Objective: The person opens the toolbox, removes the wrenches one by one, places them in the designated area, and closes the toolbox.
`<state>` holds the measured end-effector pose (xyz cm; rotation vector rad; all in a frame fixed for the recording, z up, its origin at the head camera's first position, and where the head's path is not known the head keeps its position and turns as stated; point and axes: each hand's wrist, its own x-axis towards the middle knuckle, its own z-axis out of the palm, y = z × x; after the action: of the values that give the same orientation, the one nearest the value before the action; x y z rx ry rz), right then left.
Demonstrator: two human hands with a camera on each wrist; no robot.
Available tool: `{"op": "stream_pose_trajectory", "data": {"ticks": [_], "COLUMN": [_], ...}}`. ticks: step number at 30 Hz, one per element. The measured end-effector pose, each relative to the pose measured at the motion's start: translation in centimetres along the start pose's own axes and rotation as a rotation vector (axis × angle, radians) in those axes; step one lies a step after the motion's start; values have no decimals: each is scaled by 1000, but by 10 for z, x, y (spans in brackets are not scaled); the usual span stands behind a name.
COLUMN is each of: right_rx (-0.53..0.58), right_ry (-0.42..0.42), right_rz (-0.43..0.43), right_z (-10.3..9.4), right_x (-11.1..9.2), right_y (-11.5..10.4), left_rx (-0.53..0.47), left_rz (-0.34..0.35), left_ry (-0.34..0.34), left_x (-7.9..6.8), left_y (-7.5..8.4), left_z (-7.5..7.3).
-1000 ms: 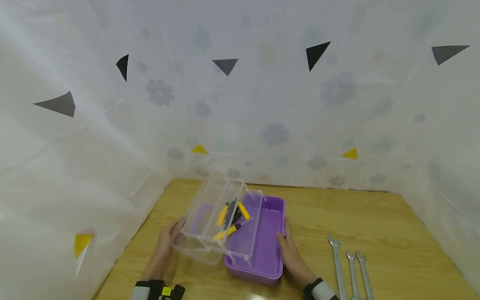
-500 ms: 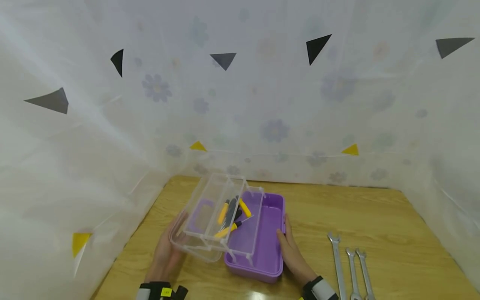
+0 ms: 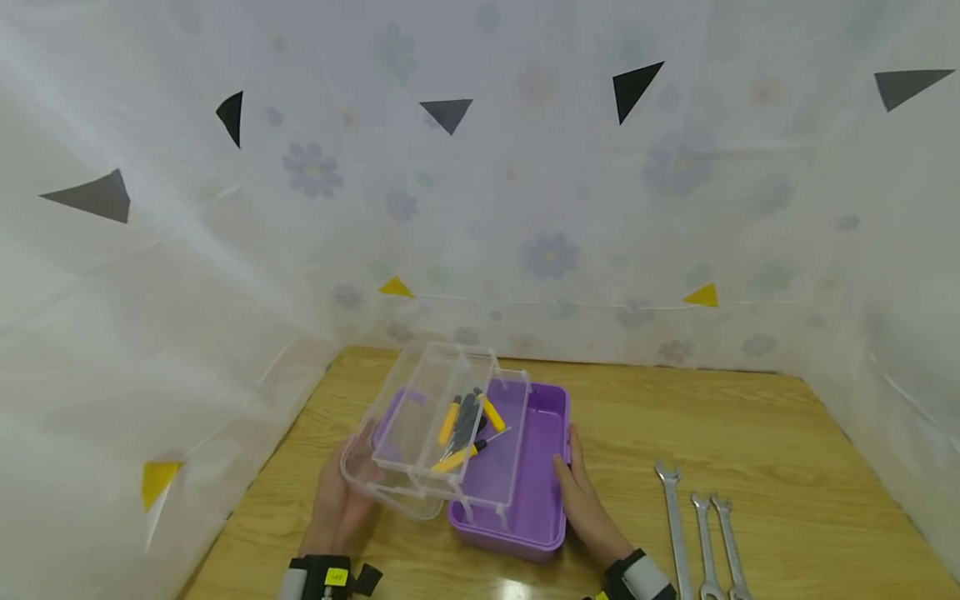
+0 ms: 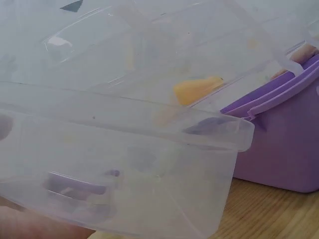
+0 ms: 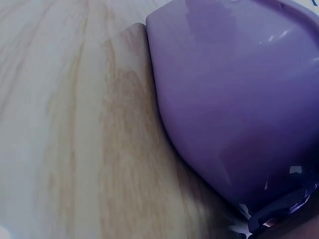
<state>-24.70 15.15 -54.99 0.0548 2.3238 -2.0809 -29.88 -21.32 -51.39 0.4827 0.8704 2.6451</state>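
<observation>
A purple toolbox (image 3: pixel 543 467) stands on the table with its inside bare to view. Its clear lid (image 3: pixel 397 417) is swung out to the left, and a clear tray (image 3: pixel 495 487) hangs between lid and box. Several yellow-and-black screwdrivers (image 3: pixel 448 421) lie in the clear tray part. My left hand (image 3: pixel 337 500) holds the lid's outer left side from below, some fingers showing through the plastic. In the left wrist view the lid (image 4: pixel 124 149) fills most of the picture. My right hand (image 3: pixel 588 508) holds the box's right wall, thumb at the rim and fingers along the outside.
Three silver wrenches (image 3: pixel 675 525) lie side by side on the wooden table (image 3: pixel 795 467), right of my right hand. A pale flowered sheet (image 3: pixel 547 200) with dark and yellow triangles walls in the table at the back and sides.
My left hand has moved right, further under the lid, and the lid with its tray has shifted slightly right and up. My right hand stays at the box.
</observation>
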Motion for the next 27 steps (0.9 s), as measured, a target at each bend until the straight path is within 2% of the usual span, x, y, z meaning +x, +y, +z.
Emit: {"op": "stream_pose_trajectory", "data": {"ticks": [3, 6, 10, 14, 17, 19, 24, 27], "right_rx": [-2, 9, 8, 15, 29, 29, 44, 62], "right_ry": [4, 2, -18, -38, -47, -46, -19, -16], "right_rz": [23, 45, 57, 53, 55, 59, 81, 99], "right_z": [0, -1, -4, -8, -10, -11, -12, -12], "right_x": [-1, 0, 2, 3, 1, 0, 0, 1], "right_y": [-2, -5, -5, -3, -3, -4, -4, -2], "left_rx": [56, 193, 351, 444, 505, 532, 585, 624], "left_rz": [28, 68, 105, 104, 102, 117, 124, 117], "left_ry": [-34, -5, 89, 195, 230, 220, 113, 81], "left_x": [2, 6, 9, 12, 13, 14, 15, 15], "left_y": [3, 5, 6, 7, 8, 8, 2, -2], "left_z": [7, 16, 29, 43, 50, 54, 59, 62]}}
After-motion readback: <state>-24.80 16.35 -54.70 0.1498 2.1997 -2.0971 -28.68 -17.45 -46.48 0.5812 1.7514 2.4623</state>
